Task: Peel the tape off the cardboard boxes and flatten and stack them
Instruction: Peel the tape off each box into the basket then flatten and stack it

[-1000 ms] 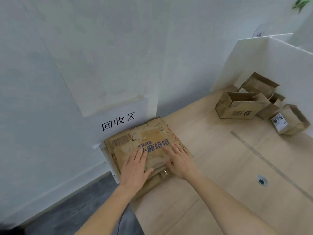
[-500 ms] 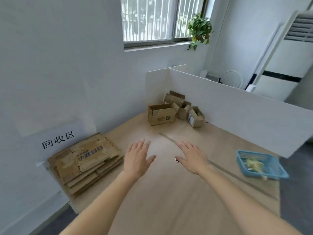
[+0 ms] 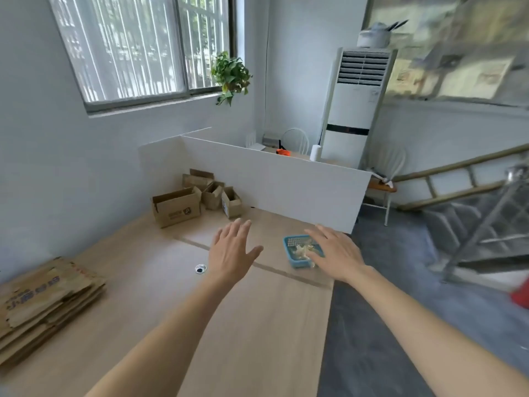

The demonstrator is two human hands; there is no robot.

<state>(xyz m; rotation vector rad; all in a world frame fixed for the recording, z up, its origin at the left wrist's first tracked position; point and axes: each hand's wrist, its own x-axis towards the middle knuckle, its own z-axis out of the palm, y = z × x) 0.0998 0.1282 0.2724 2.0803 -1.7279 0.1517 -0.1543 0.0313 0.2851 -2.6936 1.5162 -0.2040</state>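
Note:
A stack of flattened cardboard boxes (image 3: 43, 302) lies at the table's near left edge. Several unflattened brown boxes stand in the far corner: a larger open box (image 3: 176, 207) in front and smaller ones (image 3: 213, 190) behind it against the white partition. My left hand (image 3: 232, 253) hovers open, palm down, over the middle of the wooden table (image 3: 243, 325), holding nothing. My right hand (image 3: 335, 255) is also open and empty, fingers spread, just above a small blue basket (image 3: 297, 262) with crumpled tape scraps in it.
A white partition (image 3: 286, 181) walls the table's far side. A cable hole (image 3: 201, 268) sits in the tabletop near my left hand. Beyond the table's right edge are grey floor, a chair, a standing air conditioner (image 3: 357, 104) and a stair rail.
My hands lifted off the flattened stack and swung right toward the table's middle. The view turned right, so the stack is now at the far left and the blue basket is under my right hand.

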